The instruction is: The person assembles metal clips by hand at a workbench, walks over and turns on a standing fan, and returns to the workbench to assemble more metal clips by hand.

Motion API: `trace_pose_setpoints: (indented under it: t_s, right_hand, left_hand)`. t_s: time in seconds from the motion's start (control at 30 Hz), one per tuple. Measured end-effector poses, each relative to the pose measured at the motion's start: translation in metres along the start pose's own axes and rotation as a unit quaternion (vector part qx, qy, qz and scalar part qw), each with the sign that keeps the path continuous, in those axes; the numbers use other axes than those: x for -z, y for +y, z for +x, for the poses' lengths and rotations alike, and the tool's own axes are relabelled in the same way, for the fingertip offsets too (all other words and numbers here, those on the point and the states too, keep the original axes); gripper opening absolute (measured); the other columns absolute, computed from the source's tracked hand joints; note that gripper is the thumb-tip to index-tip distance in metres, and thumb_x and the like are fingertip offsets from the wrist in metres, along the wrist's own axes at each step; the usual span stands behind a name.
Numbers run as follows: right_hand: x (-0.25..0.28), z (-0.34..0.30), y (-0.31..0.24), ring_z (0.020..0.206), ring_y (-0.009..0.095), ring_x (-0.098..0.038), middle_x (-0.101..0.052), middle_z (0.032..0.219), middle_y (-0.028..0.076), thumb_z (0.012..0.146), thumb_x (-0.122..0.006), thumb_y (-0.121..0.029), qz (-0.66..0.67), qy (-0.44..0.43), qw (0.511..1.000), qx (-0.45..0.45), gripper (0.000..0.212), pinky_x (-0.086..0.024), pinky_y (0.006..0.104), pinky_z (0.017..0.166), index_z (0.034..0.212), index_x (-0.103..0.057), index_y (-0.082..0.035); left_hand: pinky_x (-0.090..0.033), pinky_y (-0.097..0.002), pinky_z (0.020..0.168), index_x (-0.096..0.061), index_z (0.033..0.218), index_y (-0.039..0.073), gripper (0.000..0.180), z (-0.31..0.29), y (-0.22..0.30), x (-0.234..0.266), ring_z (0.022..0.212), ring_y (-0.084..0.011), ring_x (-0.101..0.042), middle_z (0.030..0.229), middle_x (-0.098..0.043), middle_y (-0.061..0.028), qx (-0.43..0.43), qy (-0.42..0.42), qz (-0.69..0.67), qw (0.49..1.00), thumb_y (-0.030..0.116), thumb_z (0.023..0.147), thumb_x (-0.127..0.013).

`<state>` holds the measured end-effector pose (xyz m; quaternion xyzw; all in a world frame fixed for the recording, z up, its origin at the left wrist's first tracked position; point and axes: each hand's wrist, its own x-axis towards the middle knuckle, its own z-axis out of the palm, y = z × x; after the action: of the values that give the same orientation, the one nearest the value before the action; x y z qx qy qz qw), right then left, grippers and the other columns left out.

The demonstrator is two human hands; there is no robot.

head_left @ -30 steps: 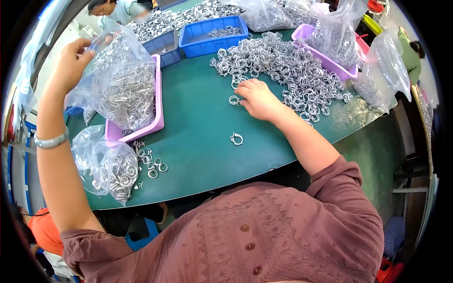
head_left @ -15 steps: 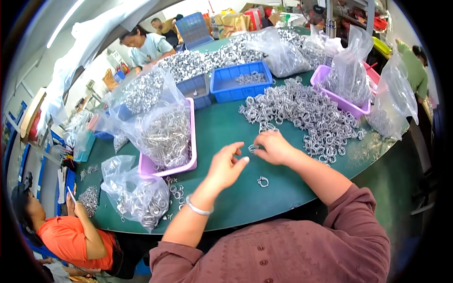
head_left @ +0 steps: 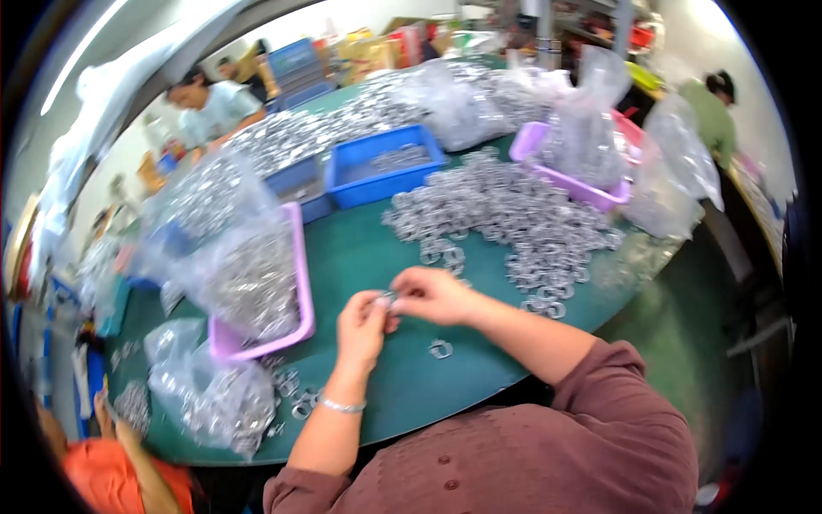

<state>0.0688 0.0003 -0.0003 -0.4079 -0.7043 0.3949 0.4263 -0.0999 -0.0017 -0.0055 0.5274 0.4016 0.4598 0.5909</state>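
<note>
Above the green table, my left hand and my right hand meet fingertip to fingertip. Both are closed in a pinch on one small grey metal ring clamp, mostly covered by the fingers. A single loose ring clamp lies on the table just below my right hand. Beyond that hand spreads a big pile of grey ring clamps, with a few strays at its near edge. My left wrist carries a pale bangle.
A pink tray with a bag of metal parts stands left. Near it sits another clear bag. Blue bins and a second pink tray stand farther back. Co-workers are at the far left, near left and far right.
My hands were apart, the right one holding the ring clamp and the left one open. Now they have come together on it. The whole view has shifted, moving the scene leftward.
</note>
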Motion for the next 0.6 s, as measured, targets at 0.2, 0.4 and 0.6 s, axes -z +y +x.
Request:
trace_pose_setpoints:
  t_s: [0.2,0.4,0.6]
  right_hand:
    - [-0.005,0.005,-0.026,0.076,0.027,-0.057,-0.058,0.08,0.012,0.071,-0.066,-0.021,-0.212,-0.051,0.973,0.069,0.031,-0.046,0.0349,0.067,0.094,-0.053,-0.003]
    - [-0.007,0.0,-0.022,0.079,0.029,-0.055,-0.056,0.084,0.012,0.071,-0.064,-0.016,-0.217,-0.038,0.972,0.08,0.028,-0.045,0.0369,0.069,0.095,-0.054,-0.004]
    - [-0.005,0.003,-0.013,0.08,0.026,-0.056,-0.057,0.088,0.012,0.074,-0.059,-0.009,-0.181,-0.018,0.97,0.162,0.035,-0.046,0.0339,0.069,0.107,-0.052,-0.004]
  left_hand:
    - [-0.05,-0.0241,0.058,-0.051,0.093,0.002,0.013,-0.007,-0.002,0.004,0.063,-0.012,-0.056,0.08,-0.058,-0.0065,0.027,-0.017,-0.04,0.999,0.014,0.089,-0.046]
    - [-0.05,-0.025,0.061,-0.051,0.094,0.002,0.017,-0.012,0.005,0.001,0.067,-0.0133,-0.058,0.082,-0.058,-0.0066,0.053,-0.023,-0.086,0.995,0.017,0.09,-0.045]
    - [-0.05,-0.0249,0.062,-0.051,0.098,0.001,0.017,-0.005,0.001,0.01,0.07,-0.0145,-0.059,0.087,-0.058,-0.0079,0.092,-0.027,-0.105,0.99,0.013,0.088,-0.047]
